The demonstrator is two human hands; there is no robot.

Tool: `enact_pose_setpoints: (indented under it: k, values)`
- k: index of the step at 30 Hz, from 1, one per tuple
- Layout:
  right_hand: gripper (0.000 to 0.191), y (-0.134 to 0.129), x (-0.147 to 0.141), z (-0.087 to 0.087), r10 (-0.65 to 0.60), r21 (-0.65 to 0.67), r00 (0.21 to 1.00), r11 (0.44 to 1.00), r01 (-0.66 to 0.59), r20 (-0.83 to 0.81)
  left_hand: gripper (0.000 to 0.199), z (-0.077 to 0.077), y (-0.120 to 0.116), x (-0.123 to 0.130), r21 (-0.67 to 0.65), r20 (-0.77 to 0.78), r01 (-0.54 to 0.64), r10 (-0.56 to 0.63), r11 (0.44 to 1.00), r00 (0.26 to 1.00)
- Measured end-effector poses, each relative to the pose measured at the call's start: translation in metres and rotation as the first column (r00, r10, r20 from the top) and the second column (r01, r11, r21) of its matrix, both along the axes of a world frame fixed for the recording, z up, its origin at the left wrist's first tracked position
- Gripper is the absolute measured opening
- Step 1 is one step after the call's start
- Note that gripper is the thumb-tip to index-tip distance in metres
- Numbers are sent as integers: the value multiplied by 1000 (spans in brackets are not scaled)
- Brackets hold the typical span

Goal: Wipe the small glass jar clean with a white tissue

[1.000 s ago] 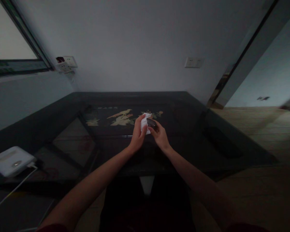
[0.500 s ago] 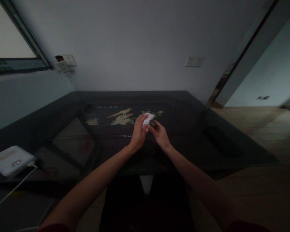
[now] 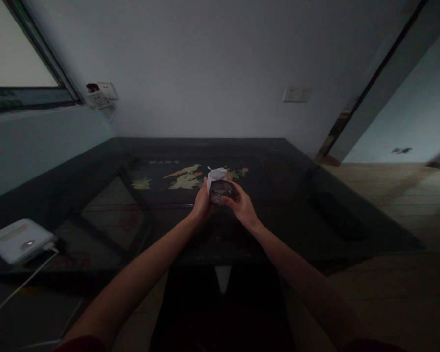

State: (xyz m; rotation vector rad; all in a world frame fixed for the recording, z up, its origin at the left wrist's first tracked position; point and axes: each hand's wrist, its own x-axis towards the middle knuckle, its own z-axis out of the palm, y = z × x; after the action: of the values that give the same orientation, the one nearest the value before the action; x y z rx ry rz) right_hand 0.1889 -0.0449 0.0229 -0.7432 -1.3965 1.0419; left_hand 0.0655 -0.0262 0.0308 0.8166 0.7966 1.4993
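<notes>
My left hand [image 3: 201, 203] has slid down from the front of the white tissue [image 3: 216, 174], so the small dark object [image 3: 223, 190] that was mostly wrapped half a second ago now shows its face toward me, with the tissue bunched up behind and above it. From that I judge the rubbing stroke has paused and the piece is being turned or looked over. My right hand [image 3: 242, 205] is closed on the object's right edge, thumb on the near side; my left hand is closed around its left side and pinches the lower part of the tissue against it. Both hold it in the air above the dark glass table [image 3: 315, 215], over the painted bird panel [image 3: 185, 177] that shows under the glass, not touching the surface. What the object is I cannot tell in this dim light; it looks rounded and glossy. Well off to my left, near the table's edge, lies a white box-like device [image 3: 16, 240] with a white cable [image 3: 25, 283] running down from it. On the walls sit a socket cluster [image 3: 100, 95] by the window [image 3: 14, 63] and another socket [image 3: 296, 94] farther right. Nothing lies between my hands and the tabletop beneath them; the poor light is the main hindrance.
</notes>
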Motion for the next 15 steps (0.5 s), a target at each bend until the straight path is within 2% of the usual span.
enact_pose_setpoints:
  k: [2, 5, 9, 12, 15]
  values:
    - [65, 2, -1, 0, -24, -8, 999, 1000, 23, -48, 32, 4, -2, 4, -23, 99, 57, -54, 998, 994]
    - [58, 7, 1, -2, -123, -1, 992, 992, 123, -32, 27, 5, -4, 8, -29, 149, 105, -100, 994, 984]
    - [54, 15, 3, -6, -298, 13, 952, 955, 298, 68, 21, 1, -4, 10, -30, 152, 73, -68, 997, 986]
    - [60, 18, 1, -9, -295, -76, 955, 953, 294, -10, 19, -2, -3, 10, -12, 146, 52, -49, 999, 988]
    - [54, 17, -2, -9, -276, -106, 958, 958, 268, -74, 16, -5, -3, 9, 10, 131, 38, -39, 999, 991]
